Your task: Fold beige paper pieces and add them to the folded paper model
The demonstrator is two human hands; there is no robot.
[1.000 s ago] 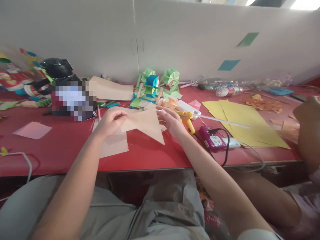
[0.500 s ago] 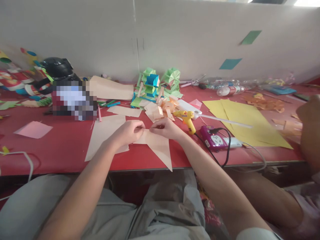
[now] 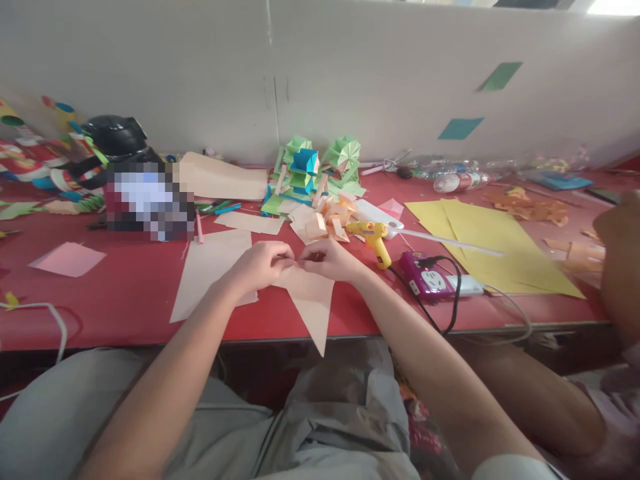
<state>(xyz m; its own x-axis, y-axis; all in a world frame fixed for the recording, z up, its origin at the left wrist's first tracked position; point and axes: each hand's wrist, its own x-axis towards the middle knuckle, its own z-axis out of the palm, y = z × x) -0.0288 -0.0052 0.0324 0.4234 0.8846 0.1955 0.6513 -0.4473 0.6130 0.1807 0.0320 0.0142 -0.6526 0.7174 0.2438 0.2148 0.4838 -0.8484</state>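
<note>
A pale peach sheet of paper [image 3: 311, 300] hangs from my fingers, its pointed lower corner reaching past the table's front edge. My left hand [image 3: 265, 265] pinches its upper edge on the left. Close beside it, my right hand [image 3: 327, 260] pinches the same edge, the fingertips of both hands nearly touching. Under and left of my left hand lies a larger pale sheet [image 3: 210, 267]. Folded peach paper pieces [image 3: 327, 220] are heaped just beyond my hands, with a yellow glue gun [image 3: 374, 240] to their right.
A purple power strip [image 3: 427, 277] with cables lies right of my hands, near yellow sheets [image 3: 500, 247]. Green and blue paper models [image 3: 305, 167] stand at the back. Pink paper [image 3: 69, 259] lies left. Another person's arm [image 3: 620, 267] is at the right edge.
The held paper has turned, its pointed corner swinging left and toward me. My left hand has shifted slightly right, and the fingertips are closer together.
</note>
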